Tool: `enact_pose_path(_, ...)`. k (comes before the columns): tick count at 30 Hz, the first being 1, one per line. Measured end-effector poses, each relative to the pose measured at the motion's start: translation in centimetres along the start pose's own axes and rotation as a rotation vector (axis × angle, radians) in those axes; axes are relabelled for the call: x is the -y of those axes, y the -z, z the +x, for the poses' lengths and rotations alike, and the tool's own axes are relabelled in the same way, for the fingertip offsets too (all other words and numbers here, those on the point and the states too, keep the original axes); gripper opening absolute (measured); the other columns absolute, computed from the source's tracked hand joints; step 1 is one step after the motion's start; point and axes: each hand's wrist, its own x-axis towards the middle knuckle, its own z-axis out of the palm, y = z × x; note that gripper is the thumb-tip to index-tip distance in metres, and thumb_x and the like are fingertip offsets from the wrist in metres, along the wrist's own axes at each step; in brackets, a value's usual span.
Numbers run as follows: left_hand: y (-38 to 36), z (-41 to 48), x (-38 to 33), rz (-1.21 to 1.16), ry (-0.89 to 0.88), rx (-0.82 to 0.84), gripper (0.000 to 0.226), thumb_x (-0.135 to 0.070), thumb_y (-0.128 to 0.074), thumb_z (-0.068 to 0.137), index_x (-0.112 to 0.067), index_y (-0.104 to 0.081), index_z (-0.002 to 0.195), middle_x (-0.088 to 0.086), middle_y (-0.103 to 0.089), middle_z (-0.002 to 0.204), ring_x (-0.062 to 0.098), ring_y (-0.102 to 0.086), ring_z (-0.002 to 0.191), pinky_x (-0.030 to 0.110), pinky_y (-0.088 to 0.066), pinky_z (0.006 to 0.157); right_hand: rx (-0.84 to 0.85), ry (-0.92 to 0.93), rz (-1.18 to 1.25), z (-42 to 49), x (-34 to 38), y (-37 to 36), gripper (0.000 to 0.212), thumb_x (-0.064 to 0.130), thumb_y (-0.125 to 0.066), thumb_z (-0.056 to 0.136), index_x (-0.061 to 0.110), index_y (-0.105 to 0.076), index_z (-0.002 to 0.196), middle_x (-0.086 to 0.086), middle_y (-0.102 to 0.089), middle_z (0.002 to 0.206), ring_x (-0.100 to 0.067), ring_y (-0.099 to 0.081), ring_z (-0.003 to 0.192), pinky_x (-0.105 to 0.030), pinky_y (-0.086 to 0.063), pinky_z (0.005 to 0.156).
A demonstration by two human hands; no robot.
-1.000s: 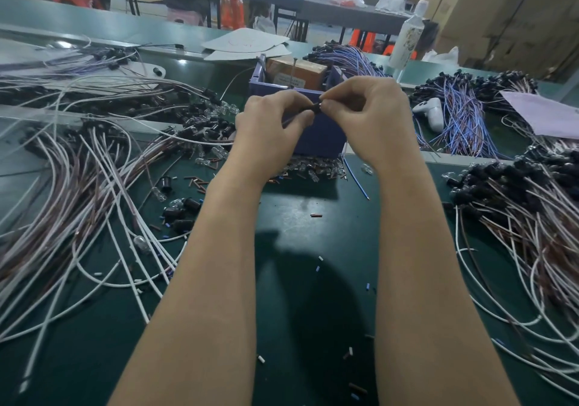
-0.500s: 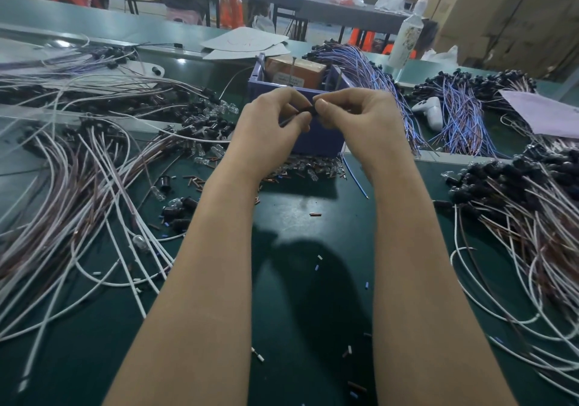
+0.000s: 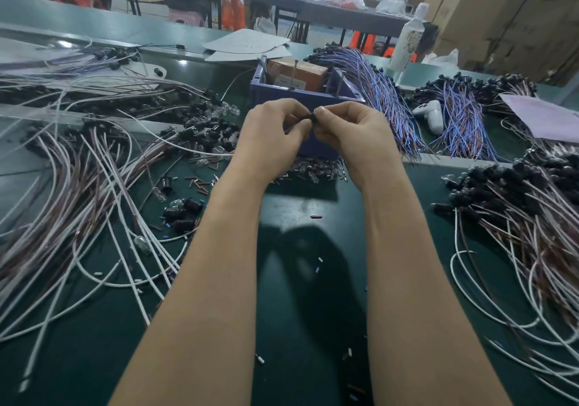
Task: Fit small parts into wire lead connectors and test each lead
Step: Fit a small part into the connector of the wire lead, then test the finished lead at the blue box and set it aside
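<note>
Both hands up over the green bench [image 3: 297, 280], fingertips meeting in front of the blue bin [image 3: 313, 98]. Our left hand [image 3: 269, 142] is pinched closed w/ thumb + forefinger on what looks like the lead end; our right hand [image 3: 351, 133] is pinched on a small black connector [image 3: 312, 118], which sits right between the two sets of fingertips, well above the bench. Whether a bulb is already seated in it, can't tell: too small, fingers cover most of it. Handling, our judgement: connector is v. light, hard plastic, stiff, so grip by the body sides, not the open mouth. The clear glass bulbs [image 3: 316, 170] heaped just in front of the bin look fragile + slick; we'd hold one by the glass envelope near the base, push straight, no twisting, light squeeze only. Wire is limp, won't help w/ alignment, so the off hand has to hold close behind the connector. Unfitted white/brown leads [image 3: 78, 192] piled to the left, black-capped leads [image 3: 517, 192] piled to the right, blue/purple bundle [image 3: 385, 104] beyond the bin. Loose black connectors [image 3: 185, 209] + bits of sleeving scattered near left forearm. Risk: bulb slips or cracks if pinched hard or pushed in crooked.
</note>
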Motion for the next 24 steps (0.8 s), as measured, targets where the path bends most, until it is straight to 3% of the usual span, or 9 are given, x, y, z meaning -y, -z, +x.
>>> enact_pose_path(4, -0.3, 0.3, -0.5, 0.035, 0.056, 0.005, 0.021, -0.023, -0.058, 0.092, -0.017, -0.068, 0.109, 0.001, -0.071, 0.102, 0.019, -0.063, 0.103, 0.036, -0.044, 0.097, -0.015, 0.044, -0.053, 0.1, 0.5, -0.3, 0.015, 0.006, -0.060, 0.091, 0.012, -0.059, 0.077, -0.009, -0.065, 0.073, -0.010, -0.065, 0.059, -0.019, -0.053, 0.060)
enact_pose_path(6, -0.3, 0.5, -0.9, 0.140, 0.083, -0.016, 0.022, -0.029, -0.060, 0.091, -0.022, -0.067, 0.110, -0.001, -0.067, 0.109, 0.020, -0.058, 0.109, 0.040, -0.042, 0.099, -0.064, 0.066, -0.123, 0.2, 0.6, 0.1, 0.013, 0.007, -0.060, 0.091, 0.013, -0.058, 0.079, -0.010, -0.066, 0.077, -0.015, -0.066, 0.065, -0.026, -0.057, 0.067)
enact_pose_path(9, 0.2, 0.7, -1.3, 0.148, 0.088, -0.021, 0.022, -0.037, -0.060, 0.090, -0.016, -0.064, 0.091, -0.001, -0.064, 0.086, 0.016, -0.061, 0.086, 0.029, -0.045, 0.079, -0.232, 0.060, -0.107, 0.6, 0.7, 1.2, 0.012, 0.007, -0.052, 0.095, 0.012, -0.062, 0.091, -0.004, -0.063, 0.075, -0.009, -0.060, 0.061, -0.024, -0.056, 0.067)
enact_pose_path(11, 0.1, 0.6, -1.7, 0.039, 0.195, 0.207, 0.041, -0.047, -0.049, 0.095, -0.010, -0.062, 0.082, -0.003, -0.067, 0.066, 0.006, -0.059, 0.058, 0.024, -0.042, 0.060, -0.307, 0.021, 0.014, 0.7, 0.9, 1.7, 0.018, 0.009, -0.048, 0.098, 0.011, -0.064, 0.089, -0.002, -0.061, 0.072, -0.005, -0.056, 0.057, -0.019, -0.052, 0.060)
enact_pose_path(13, -0.6, 0.6, -2.0, -0.232, 0.410, 0.342, 0.049, -0.050, -0.035, 0.099, -0.008, -0.060, 0.094, 0.001, -0.071, 0.073, 0.004, -0.054, 0.047, 0.020, -0.043, 0.050, -0.315, -0.030, 0.111, 0.6, 1.1, 2.0, 0.024, 0.014, -0.048, 0.099, 0.012, -0.059, 0.078, -0.001, -0.058, 0.068, -0.006, -0.053, 0.056, -0.018, -0.049, 0.056)
enact_pose_path(16, -0.7, 0.8, -1.8, -0.744, 0.571, 0.054, 0.034, -0.041, -0.032, 0.102, -0.013, -0.051, 0.104, 0.000, -0.062, 0.099, 0.008, -0.054, 0.064, 0.021, -0.047, 0.052, -0.151, -0.140, -0.011, 0.3, 1.0, 2.4, 0.029, 0.019, -0.050, 0.099, 0.010, -0.056, 0.072, -0.002, -0.051, 0.064, -0.009, -0.045, 0.054, -0.020, -0.043, 0.053)
enact_pose_path(19, 0.3, 1.2, -0.8, -0.964, 0.466, -0.219, 0.028, -0.026, -0.033, 0.104, -0.014, -0.053, 0.089, -0.002, -0.065, 0.079, 0.003, -0.046, 0.051, 0.016, -0.042, 0.050, 0.252, -0.251, -0.131, -0.4, 1.1, 2.3, 0.026, 0.019, -0.052, 0.097, 0.005, -0.061, 0.078, -0.003, -0.053, 0.058, -0.010, -0.045, 0.049, -0.017, -0.042, 0.047)
enact_pose_path(22, 0.8, 1.0, -0.2, -0.708, 0.375, -0.081, 0.037, -0.023, -0.032, 0.104, -0.012, -0.055, 0.078, -0.003, -0.051, 0.055, 0.001, -0.034, 0.035, 0.014, -0.030, 0.040, 0.502, -0.268, -0.429, -1.1, 1.1, 1.7, 0.023, 0.023, -0.052, 0.097, 0.011, -0.066, 0.082, 0.002, -0.065, 0.062, -0.007, -0.057, 0.052, -0.016, -0.051, 0.053)
enact_pose_path(24, 1.0, 0.6, -0.5, -0.380, 0.318, 0.209, 0.040, -0.025, -0.033, 0.104, -0.012, -0.059, 0.075, -0.005, -0.049, 0.052, 0.001, -0.035, 0.032, 0.016, -0.030, 0.039, 0.367, -0.205, -0.464, -0.6, 1.0, 1.4, 0.028, 0.027, -0.046, 0.099, 0.013, -0.067, 0.087, 0.002, -0.067, 0.069, -0.007, -0.055, 0.052, -0.020, -0.049, 0.055)
